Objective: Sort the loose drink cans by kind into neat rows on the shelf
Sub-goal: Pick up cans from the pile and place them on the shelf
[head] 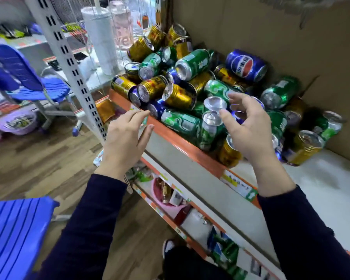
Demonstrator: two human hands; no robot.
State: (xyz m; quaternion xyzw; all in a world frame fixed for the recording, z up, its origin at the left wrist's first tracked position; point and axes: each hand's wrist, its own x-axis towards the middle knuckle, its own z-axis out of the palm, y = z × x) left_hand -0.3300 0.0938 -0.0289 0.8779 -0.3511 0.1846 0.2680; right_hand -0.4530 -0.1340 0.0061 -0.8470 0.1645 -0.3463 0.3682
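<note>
**Sorting not begun: every can lies in one mixed heap**

The cans lie jumbled on the top shelf, piled against the cardboard at its back and pressing up to the orange front edge. Nearly all lie on their sides, pointing every way, with the three kinds mixed through each other. No row of any kind can be seen, so by my reading the whole job remains: pull the kinds apart, stand the cans up and line them along the shelf. The white stretch of shelf to the right of the heap is bare and looks like the natural place to start a row.

Both hands are empty. The left hand hovers at the front edge with its fingers loosely spread, touching nothing that I can make out. The right hand is over the middle of the heap, fingers and thumb parted above two silver can tops, but not closed on either.

Counts are rough, since the pile hides some:
- green cans: about ten
- gold cans: about thirteen, the most numerous
- blue cans: about six, several half buried
</note>
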